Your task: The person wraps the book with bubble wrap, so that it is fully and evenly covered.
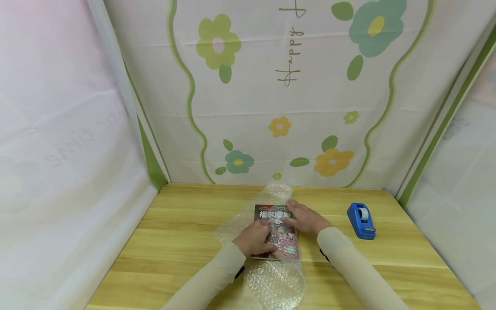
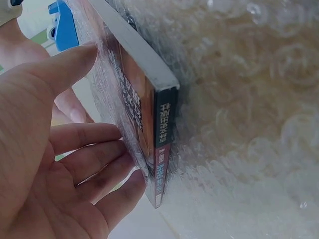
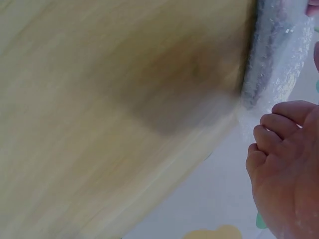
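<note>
A dark book (image 1: pixel 284 241) with a pink lower cover lies on a sheet of bubble wrap (image 1: pixel 275 280) on the table. My left hand (image 1: pixel 253 238) rests on the book's left part, fingers extended; in the left wrist view its fingertips touch the film-covered face of the book (image 2: pixel 162 124), whose spine shows. The right hand (image 1: pixel 306 216) lies at the book's upper right edge, thumb over the cover. In the right wrist view, that hand (image 3: pixel 289 164) has slightly bent fingers beside the wrapped edge (image 3: pixel 264 59).
A blue tape dispenser (image 1: pixel 362 221) stands on the wooden table (image 1: pixel 174 241) to the right of the book. Fabric walls with printed flowers (image 1: pixel 333 161) enclose the table at the back and both sides.
</note>
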Motion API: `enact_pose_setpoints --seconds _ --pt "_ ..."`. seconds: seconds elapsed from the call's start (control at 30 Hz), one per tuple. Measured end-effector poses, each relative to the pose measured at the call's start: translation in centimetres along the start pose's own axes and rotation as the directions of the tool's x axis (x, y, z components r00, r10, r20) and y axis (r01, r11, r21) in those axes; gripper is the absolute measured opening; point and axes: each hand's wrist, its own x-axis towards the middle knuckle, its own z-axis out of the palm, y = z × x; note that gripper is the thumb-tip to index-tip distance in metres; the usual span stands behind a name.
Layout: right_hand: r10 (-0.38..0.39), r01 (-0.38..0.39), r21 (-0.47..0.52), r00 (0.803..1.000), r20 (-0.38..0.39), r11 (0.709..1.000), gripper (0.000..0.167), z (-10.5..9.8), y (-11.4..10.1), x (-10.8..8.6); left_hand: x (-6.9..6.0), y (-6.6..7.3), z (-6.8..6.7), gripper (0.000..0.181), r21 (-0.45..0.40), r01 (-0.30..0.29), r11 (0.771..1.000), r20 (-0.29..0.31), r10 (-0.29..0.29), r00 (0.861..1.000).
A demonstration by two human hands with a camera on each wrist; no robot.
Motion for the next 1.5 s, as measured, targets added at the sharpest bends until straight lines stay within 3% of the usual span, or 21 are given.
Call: enact_pose_setpoints --seconds 0.47,0.77,1.03,1.33,1.5 --pt "0.041 -0.041 -0.001 0.998 0.045 0.999 0.091 0.6 0.0 0.1 0.1 0.2 0.0 0.057 -0.006 -0.003 1.000 -0.003 0.003 1.000" --pt "-0.031 0.030 0.008 0.993 0.114 1.000 0.110 -0.5 -0.2 -2.4 -0.1 0.1 -0.4 0.055 -0.029 -0.002 1.000 -0.002 0.002 1.000" --pt "-0.082 0.080 0.022 0.983 0.164 0.997 0.115 -0.3 -1.5 -4.8 -0.2 0.0 -0.4 0.059 -0.028 -0.016 0.999 -0.019 0.015 1.000" --pt "-0.078 0.082 -0.017 0.983 0.169 0.996 0.112 0.8 -2.3 -5.7 -0.4 -0.2 -0.1 0.059 -0.030 -0.032 0.999 -0.029 0.031 0.999" --pt "-0.076 0.083 -0.040 0.982 0.170 0.996 0.111 1.3 -2.4 -5.8 -0.9 -0.8 0.3 0.055 -0.083 -0.023 0.996 -0.020 0.021 1.000"
